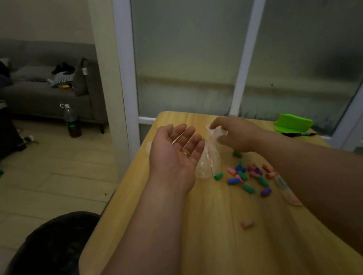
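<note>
Dim room light falls over a grey fabric sofa (48, 95) at the far left, before which a clear plastic bottle of dark liquid (71, 120) is stood on the pale floor. Lower down, a black plastic bin bag (51, 260) is set close against the near left edge of the light wooden table (216, 260), probably so that waste can be dropped in without a reach.

Over the far part of the table the left hand (174, 159) is held palm up, its fingers loosely straightened and nothing grasped in it; a gold ring (186, 153) is worn on one finger. It is judged to be offered as a support beside the bag, or to catch what falls. Just right of its fingertips a small clear plastic zip bag with a red seal strip (208, 163) is hung upright; whether its bottom rests on the table cannot be told, nor whether anything is inside. Its crumpled mouth is pinched between thumb and fingers of the right hand (236, 135), so the opening is kept uppermost.

Further right, small capsule-shaped pieces in green, blue, pink and purple (249, 178) are scattered on the table, near enough to be gathered; one lone pinkish piece (247, 224) lies apart, nearer the viewer. At the far right a bright green folded plastic item (292, 123) and a black pen (299, 134) are left by the frosted glass partition (186, 43), well clear of the work.
</note>
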A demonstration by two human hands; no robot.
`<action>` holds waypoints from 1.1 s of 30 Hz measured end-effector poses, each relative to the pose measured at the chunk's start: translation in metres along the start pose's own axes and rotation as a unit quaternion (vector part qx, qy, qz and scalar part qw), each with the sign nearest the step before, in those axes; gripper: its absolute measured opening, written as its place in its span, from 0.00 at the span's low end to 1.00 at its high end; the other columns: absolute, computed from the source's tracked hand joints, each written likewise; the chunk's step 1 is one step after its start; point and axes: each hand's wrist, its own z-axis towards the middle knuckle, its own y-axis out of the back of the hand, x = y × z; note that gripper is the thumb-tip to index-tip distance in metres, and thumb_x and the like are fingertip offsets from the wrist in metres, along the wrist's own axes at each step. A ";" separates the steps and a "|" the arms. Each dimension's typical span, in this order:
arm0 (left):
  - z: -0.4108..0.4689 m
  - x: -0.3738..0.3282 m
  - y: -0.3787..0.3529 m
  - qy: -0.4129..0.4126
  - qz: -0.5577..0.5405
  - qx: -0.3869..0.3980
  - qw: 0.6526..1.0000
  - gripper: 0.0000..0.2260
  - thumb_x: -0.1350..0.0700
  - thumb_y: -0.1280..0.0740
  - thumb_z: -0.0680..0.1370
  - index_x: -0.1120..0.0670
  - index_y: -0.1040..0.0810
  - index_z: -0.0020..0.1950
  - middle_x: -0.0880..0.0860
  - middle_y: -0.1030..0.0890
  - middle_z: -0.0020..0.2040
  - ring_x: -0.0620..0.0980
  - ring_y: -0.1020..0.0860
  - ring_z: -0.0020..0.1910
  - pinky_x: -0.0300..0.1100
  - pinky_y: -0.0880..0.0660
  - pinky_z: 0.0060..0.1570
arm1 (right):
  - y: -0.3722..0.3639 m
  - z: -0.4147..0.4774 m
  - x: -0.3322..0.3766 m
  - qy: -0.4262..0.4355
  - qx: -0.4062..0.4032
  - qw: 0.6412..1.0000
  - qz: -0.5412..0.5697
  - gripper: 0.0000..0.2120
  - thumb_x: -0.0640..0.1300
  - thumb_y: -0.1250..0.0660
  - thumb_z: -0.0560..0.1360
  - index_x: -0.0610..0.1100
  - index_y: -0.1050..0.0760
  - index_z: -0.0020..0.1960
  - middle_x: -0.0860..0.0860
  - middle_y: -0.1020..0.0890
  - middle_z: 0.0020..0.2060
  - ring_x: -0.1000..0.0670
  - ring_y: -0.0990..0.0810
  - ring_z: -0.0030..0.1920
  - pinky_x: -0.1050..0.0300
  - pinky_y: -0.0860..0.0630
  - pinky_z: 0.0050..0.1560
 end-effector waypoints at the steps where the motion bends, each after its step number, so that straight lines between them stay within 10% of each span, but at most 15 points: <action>1: -0.002 0.001 -0.001 0.001 0.012 0.001 1.000 0.13 0.51 0.36 0.83 0.59 0.19 0.58 0.58 0.17 0.51 0.56 0.19 0.49 0.49 0.18 0.50 | 0.007 -0.007 -0.003 -0.005 -0.024 1.000 0.014 0.19 0.45 0.29 0.79 0.53 0.23 0.69 0.47 0.20 0.65 0.44 0.20 0.63 0.54 0.26 0.59; 7: -0.022 0.008 -0.008 -0.017 0.119 0.011 0.993 0.04 0.58 0.33 0.80 0.57 0.20 0.51 0.56 0.15 0.48 0.53 0.19 0.42 0.46 0.19 0.47 | 0.035 -0.092 0.003 -0.062 -0.150 0.958 0.237 0.06 0.51 0.28 0.79 0.53 0.21 0.56 0.48 0.17 0.45 0.48 0.17 0.44 0.48 0.21 0.47; 13: -0.053 0.028 -0.019 -0.011 0.260 0.052 0.964 0.08 0.58 0.34 0.81 0.58 0.20 0.57 0.55 0.16 0.46 0.52 0.19 0.41 0.46 0.20 0.47 | 0.035 -0.181 0.025 -0.126 -0.184 0.887 0.403 0.07 0.54 0.32 0.83 0.52 0.21 0.56 0.49 0.15 0.50 0.58 0.16 0.36 0.53 0.23 0.39; 19: -0.082 0.051 -0.025 -0.004 0.341 0.115 0.933 0.12 0.59 0.35 0.82 0.63 0.21 0.62 0.57 0.15 0.49 0.51 0.17 0.40 0.46 0.19 0.44 | 0.027 -0.239 0.039 -0.100 -0.188 0.882 0.421 0.15 0.48 0.26 0.80 0.52 0.22 0.66 0.56 0.18 0.58 0.55 0.18 0.55 0.64 0.22 0.43; 28: -0.103 0.073 -0.016 -0.040 0.465 0.159 0.870 0.13 0.52 0.40 0.86 0.57 0.22 0.47 0.53 0.16 0.39 0.52 0.18 0.43 0.46 0.19 0.46 | 0.022 -0.270 0.036 -0.065 -0.190 0.904 0.378 0.16 0.49 0.26 0.80 0.54 0.25 0.66 0.59 0.20 0.59 0.62 0.20 0.54 0.68 0.23 0.48; 33: -0.095 0.081 -0.017 0.004 0.454 0.227 0.862 0.16 0.50 0.38 0.86 0.61 0.21 0.63 0.60 0.14 0.57 0.57 0.14 0.54 0.51 0.16 0.55 | 0.017 -0.267 0.026 -0.067 -0.201 0.906 0.366 0.12 0.52 0.28 0.81 0.55 0.24 0.63 0.61 0.18 0.56 0.60 0.20 0.56 0.56 0.18 0.53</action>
